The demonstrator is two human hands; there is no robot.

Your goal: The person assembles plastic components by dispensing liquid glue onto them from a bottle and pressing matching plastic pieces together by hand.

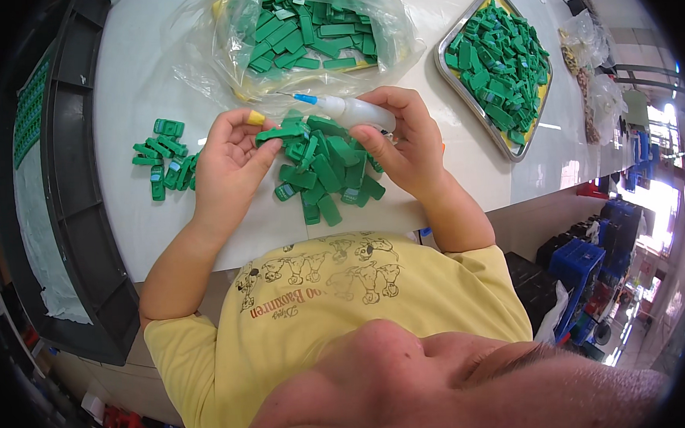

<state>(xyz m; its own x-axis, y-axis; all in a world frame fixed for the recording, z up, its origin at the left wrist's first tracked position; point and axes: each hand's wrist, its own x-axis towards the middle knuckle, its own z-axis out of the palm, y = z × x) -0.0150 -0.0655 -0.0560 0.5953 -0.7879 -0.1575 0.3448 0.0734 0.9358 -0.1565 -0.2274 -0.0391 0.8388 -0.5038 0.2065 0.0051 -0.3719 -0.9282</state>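
My left hand (234, 150) pinches a small green plastic piece (282, 132) between thumb and fingers; one fingertip wears a yellow cover (255, 118). In my right hand (407, 137) is a white squeeze bottle (356, 112) with a blue-based needle tip, which points left above the held piece. Below and between both hands lies a loose pile of green plastic pieces (326, 172). Left of my left hand, a smaller group of similar green pieces (169, 128) rests on the white table (138, 232).
At the back, a clear plastic bag (195, 63) surrounds many green pieces. A metal tray (445, 73) heaped with green parts stands to the right. Along the left side is a black rack (69, 174) with a green sheet of pieces. Blue crates (577, 264) sit beyond the table's right edge.
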